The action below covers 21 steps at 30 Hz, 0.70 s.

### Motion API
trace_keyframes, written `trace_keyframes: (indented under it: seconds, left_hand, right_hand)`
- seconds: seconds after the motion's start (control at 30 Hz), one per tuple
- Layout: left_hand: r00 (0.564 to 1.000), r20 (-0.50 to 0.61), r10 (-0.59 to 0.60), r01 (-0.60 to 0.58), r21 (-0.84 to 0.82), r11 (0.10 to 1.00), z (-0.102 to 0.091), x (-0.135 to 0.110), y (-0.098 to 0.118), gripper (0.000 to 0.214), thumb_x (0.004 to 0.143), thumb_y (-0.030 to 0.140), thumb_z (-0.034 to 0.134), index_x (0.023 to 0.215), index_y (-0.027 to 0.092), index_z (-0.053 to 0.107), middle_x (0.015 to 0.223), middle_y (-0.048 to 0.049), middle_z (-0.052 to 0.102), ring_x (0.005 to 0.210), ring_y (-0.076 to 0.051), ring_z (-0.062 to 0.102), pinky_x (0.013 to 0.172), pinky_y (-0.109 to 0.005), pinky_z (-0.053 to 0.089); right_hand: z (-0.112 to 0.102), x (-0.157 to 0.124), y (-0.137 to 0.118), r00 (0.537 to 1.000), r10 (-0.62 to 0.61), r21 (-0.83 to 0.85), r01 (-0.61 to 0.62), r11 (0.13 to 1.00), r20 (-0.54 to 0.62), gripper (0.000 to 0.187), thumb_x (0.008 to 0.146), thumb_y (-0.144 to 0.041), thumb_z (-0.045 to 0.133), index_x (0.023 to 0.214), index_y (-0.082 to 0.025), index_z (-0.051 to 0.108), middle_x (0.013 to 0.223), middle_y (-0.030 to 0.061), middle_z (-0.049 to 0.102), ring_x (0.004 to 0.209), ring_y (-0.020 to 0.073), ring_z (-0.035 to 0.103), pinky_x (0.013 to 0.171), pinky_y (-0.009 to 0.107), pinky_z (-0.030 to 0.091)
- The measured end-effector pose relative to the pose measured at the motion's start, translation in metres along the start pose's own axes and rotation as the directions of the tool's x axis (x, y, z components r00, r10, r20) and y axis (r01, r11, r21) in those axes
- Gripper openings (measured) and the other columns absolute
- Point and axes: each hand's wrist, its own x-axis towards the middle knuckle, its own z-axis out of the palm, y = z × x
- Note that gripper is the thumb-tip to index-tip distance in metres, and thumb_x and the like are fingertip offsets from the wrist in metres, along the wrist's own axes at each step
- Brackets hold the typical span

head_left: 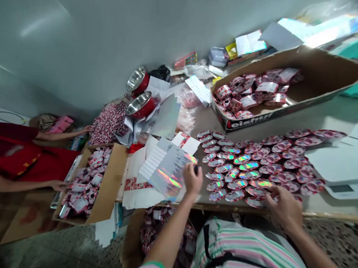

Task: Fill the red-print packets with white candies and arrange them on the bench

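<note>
My left hand (192, 179) is closed in a pinch around a small dark thing, resting on the edge of a shiny holographic sheet (168, 170). My right hand (283, 206) lies at the near edge of the table with fingers curled over the closest of several round red-and-holographic discs (256, 165) laid in rows. What its fingers hold is hidden. I wear a striped shirt (237, 249).
A long cardboard box (318, 90) with red packets stands behind the discs. Another open box (108, 185) of packets is at the left, and one below the table (135, 245). Two red metal bowls (141, 106) stand at the back. A person in red (20, 159) sits left.
</note>
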Motion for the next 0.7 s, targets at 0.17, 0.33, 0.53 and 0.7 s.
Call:
trace_keyframes:
  seconds: [0.17, 0.33, 0.53, 0.7]
  left_hand:
    - [0.959, -0.255, -0.123, 0.188, 0.248, 0.95, -0.081, 0.08, -0.096, 0.031, 0.085, 0.027, 0.05, 0.114, 0.017, 0.05, 0.122, -0.015, 0.054, 0.119, -0.027, 0.045, 0.103, -0.041, 0.033]
    - [0.944, -0.113, -0.31, 0.33, 0.327, 0.886, -0.109, 0.121, -0.139, 0.052, 0.073, 0.033, 0.065, 0.119, 0.014, 0.05, 0.13, -0.0183, 0.053, 0.125, -0.032, 0.042, 0.101, -0.044, 0.033]
    - [0.94, 0.072, -0.334, 0.319, 0.17, 0.933, -0.116, 0.126, -0.121, 0.01, 0.081, 0.028, 0.054, 0.086, 0.024, 0.062, 0.097, -0.0024, 0.071, 0.094, -0.02, 0.063, 0.089, -0.03, 0.044]
    - [0.998, 0.07, 0.007, -0.004, -0.04, 0.999, -0.158, 0.103, -0.045, 0.022, 0.084, 0.039, 0.047, 0.09, 0.027, 0.065, 0.095, -0.0019, 0.07, 0.093, -0.021, 0.062, 0.088, -0.032, 0.048]
  right_hand:
    - [-0.014, 0.001, -0.014, 0.998, -0.06, 0.152, 0.06, 0.987, -0.001, 0.028, 0.075, -0.048, 0.049, 0.085, -0.023, 0.056, 0.076, 0.0059, 0.061, 0.065, 0.0234, 0.056, 0.061, 0.036, 0.04]
    - [-0.024, -0.002, -0.023, 0.999, -0.04, 0.238, 0.04, 0.97, -0.004, 0.032, 0.072, -0.053, 0.053, 0.088, -0.026, 0.058, 0.079, 0.0076, 0.064, 0.067, 0.0268, 0.059, 0.061, 0.04, 0.045]
    - [-0.036, -0.001, -0.04, 0.994, -0.108, 0.278, 0.108, 0.954, -0.017, 0.033, 0.073, -0.053, 0.053, 0.089, -0.025, 0.06, 0.084, 0.0083, 0.066, 0.073, 0.0272, 0.062, 0.066, 0.04, 0.048]
    - [-0.065, 0.005, -0.093, 0.976, -0.206, 0.311, 0.219, 0.925, -0.076, 0.029, 0.081, -0.049, 0.052, 0.092, -0.024, 0.061, 0.09, 0.0081, 0.066, 0.082, 0.0252, 0.062, 0.072, 0.038, 0.049]
